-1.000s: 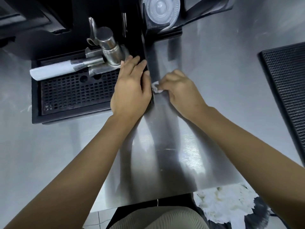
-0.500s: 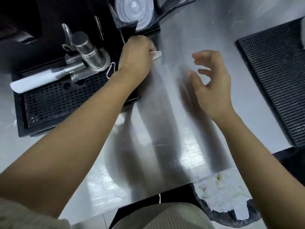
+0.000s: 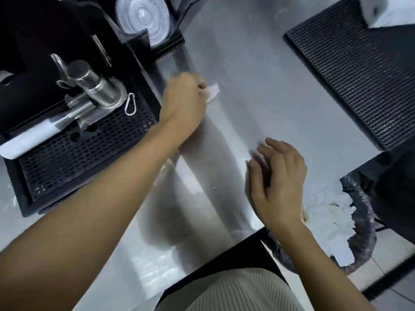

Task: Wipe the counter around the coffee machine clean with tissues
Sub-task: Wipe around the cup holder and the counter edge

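Note:
My left hand (image 3: 183, 102) grips a small white tissue (image 3: 212, 92) on the steel counter (image 3: 258, 93), just right of the black coffee machine (image 3: 67, 104). Only the tissue's right end sticks out past my fingers. The machine's perforated drip tray (image 3: 74, 153) carries a steel portafilter (image 3: 98, 90) with a white handle and a small carabiner (image 3: 130, 104). My right hand (image 3: 278, 178) hovers low over the counter near its front edge, fingers loosely curled, holding nothing.
A black ribbed mat (image 3: 359, 70) lies at the right of the counter. A stack of clear plastic lids (image 3: 142, 17) sits in a black holder at the back. A bin lined with a dark bag (image 3: 332, 223), full of used white tissues, stands below the counter's front right.
A second ago the right hand held the tissue beside the drip tray; the left hand took it and now wipes along the machine's right side. The right hand pulled back toward the front edge.

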{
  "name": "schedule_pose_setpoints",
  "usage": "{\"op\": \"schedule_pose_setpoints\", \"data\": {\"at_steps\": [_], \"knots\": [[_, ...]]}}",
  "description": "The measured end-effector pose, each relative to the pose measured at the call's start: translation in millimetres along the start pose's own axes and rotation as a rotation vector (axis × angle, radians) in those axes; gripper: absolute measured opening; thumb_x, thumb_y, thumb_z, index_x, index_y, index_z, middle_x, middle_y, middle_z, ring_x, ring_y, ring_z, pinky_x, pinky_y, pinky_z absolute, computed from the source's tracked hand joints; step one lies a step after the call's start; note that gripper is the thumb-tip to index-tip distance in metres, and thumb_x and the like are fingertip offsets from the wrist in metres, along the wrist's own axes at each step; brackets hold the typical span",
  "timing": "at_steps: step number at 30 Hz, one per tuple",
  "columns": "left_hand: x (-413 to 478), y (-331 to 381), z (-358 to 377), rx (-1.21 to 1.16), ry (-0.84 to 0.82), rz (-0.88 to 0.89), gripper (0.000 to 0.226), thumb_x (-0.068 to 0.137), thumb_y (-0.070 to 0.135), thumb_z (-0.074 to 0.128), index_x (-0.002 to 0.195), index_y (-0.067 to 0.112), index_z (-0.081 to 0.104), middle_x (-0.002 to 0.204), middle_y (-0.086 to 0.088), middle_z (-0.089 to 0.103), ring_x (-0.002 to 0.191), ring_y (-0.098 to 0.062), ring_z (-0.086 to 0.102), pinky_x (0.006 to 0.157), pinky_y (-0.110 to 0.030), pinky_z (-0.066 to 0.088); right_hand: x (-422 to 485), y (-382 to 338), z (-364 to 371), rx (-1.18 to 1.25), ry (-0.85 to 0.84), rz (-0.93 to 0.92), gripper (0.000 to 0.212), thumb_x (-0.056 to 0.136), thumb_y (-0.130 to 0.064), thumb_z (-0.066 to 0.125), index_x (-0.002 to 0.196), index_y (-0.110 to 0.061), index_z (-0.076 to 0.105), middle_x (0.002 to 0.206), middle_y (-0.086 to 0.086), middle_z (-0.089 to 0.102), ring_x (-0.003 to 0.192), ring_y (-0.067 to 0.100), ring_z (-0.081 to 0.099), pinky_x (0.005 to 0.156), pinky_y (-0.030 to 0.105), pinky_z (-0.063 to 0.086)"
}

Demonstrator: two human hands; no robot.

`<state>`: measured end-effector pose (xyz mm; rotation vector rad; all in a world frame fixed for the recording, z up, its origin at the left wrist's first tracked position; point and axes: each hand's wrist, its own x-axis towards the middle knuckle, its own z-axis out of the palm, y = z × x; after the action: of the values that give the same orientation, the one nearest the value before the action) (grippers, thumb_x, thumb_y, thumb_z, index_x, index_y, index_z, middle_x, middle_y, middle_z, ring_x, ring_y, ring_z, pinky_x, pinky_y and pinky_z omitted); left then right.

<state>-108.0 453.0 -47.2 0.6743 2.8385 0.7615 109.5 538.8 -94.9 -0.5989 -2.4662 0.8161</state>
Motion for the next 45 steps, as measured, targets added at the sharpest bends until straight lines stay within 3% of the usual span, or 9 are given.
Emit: {"op": "schedule_pose_setpoints", "data": {"at_steps": [7, 14, 19, 24, 30, 33, 36, 39, 45], "knots": [[26, 14, 7, 0.314, 0.086, -0.022, 0.03, 0.09, 0.0, 0.049, 0.109, 0.013, 0.068, 0.112, -0.017, 0.064, 0.103, -0.038, 0.059, 0.08, -0.042, 0.046, 1, 1, 4, -0.078, 0.081, 0.019, 0.021, 0.089, -0.013, 0.062, 0.108, -0.005, 0.061, 0.122, 0.009, 0.059, 0.121, 0.034, 0.052, 0.104, 0.041, 0.034], [-85, 11, 19, 0.155, 0.076, 0.125, 0.019, 0.088, 0.002, 0.06, 0.097, 0.013, 0.073, 0.096, -0.011, 0.068, 0.086, -0.032, 0.062, 0.074, -0.038, 0.047, 1, 0, 3, -0.079, 0.092, 0.031, 0.021, 0.089, -0.012, 0.061, 0.109, -0.006, 0.061, 0.124, 0.009, 0.059, 0.12, 0.033, 0.05, 0.102, 0.04, 0.035], [-23, -2, -8, 0.083, 0.015, 0.032, 0.012, 0.088, 0.023, 0.064, 0.086, 0.017, 0.073, 0.086, -0.013, 0.068, 0.08, -0.032, 0.063, 0.072, -0.038, 0.05, -1, -1, 2, -0.069, 0.087, 0.006, 0.02, 0.089, -0.011, 0.061, 0.108, -0.006, 0.063, 0.123, 0.009, 0.06, 0.118, 0.031, 0.048, 0.1, 0.039, 0.034], [-1, 12, 13, 0.27, 0.006, 0.028, 0.028, 0.085, -0.008, 0.049, 0.1, 0.004, 0.069, 0.105, -0.016, 0.062, 0.095, -0.032, 0.059, 0.067, -0.031, 0.036, -1, 1, 0, -0.055, 0.072, -0.004, 0.017, 0.089, -0.011, 0.06, 0.106, -0.008, 0.063, 0.122, 0.007, 0.06, 0.117, 0.028, 0.047, 0.097, 0.037, 0.033], [-99, 10, 35, 0.03, 0.118, 0.143, 0.028, 0.082, -0.002, 0.053, 0.095, 0.008, 0.075, 0.091, -0.009, 0.066, 0.087, -0.029, 0.06, 0.079, -0.028, 0.046, 0, 4, -1, -0.029, 0.051, -0.031, 0.016, 0.087, -0.009, 0.063, 0.103, -0.009, 0.064, 0.122, 0.005, 0.061, 0.117, 0.029, 0.048, 0.097, 0.042, 0.037], [-121, 6, 17, -0.09, 0.22, -0.013, 0.016, 0.087, 0.011, 0.061, 0.093, 0.015, 0.076, 0.085, 0.002, 0.064, 0.079, -0.015, 0.059, 0.074, -0.01, 0.039, 1, 3, -6, 0.097, 0.031, -0.044, 0.02, 0.085, -0.006, 0.063, 0.104, -0.01, 0.064, 0.124, 0.002, 0.06, 0.118, 0.024, 0.045, 0.099, 0.039, 0.035], [-134, -23, -5, -0.034, 0.511, -0.342, 0.015, 0.09, 0.023, 0.057, 0.091, 0.018, 0.071, 0.082, -0.003, 0.064, 0.075, -0.017, 0.058, 0.068, -0.016, 0.035, 9, 18, -21, 0.173, 0.063, -0.052, 0.024, 0.083, -0.004, 0.06, 0.105, -0.011, 0.062, 0.124, 0.002, 0.059, 0.118, 0.024, 0.044, 0.098, 0.034, 0.029], [-143, -40, 5, 0.041, 0.538, -0.53, 0.021, 0.09, 0.024, 0.052, 0.092, 0.013, 0.07, 0.09, -0.009, 0.068, 0.084, -0.025, 0.062, 0.072, -0.023, 0.04, 23, 38, -33, 0.094, 0.082, -0.074, 0.019, 0.088, -0.01, 0.056, 0.106, -0.013, 0.061, 0.126, 0.003, 0.059, 0.118, 0.024, 0.042, 0.098, 0.036, 0.029], [-125, -13, 37, -0.024, 0.544, -0.408, 0.031, 0.091, 0.02, 0.053, 0.061, 0.014, 0.051, 0.072, -0.013, 0.06, 0.071, -0.027, 0.054, 0.067, -0.026, 0.035, 27, 47, -26, -0.035, 0.082, -0.112, 0.015, 0.091, -0.013, 0.056, 0.104, -0.014, 0.063, 0.124, 0.0, 0.059, 0.119, 0.024, 0.043, 0.101, 0.041, 0.03]]}}
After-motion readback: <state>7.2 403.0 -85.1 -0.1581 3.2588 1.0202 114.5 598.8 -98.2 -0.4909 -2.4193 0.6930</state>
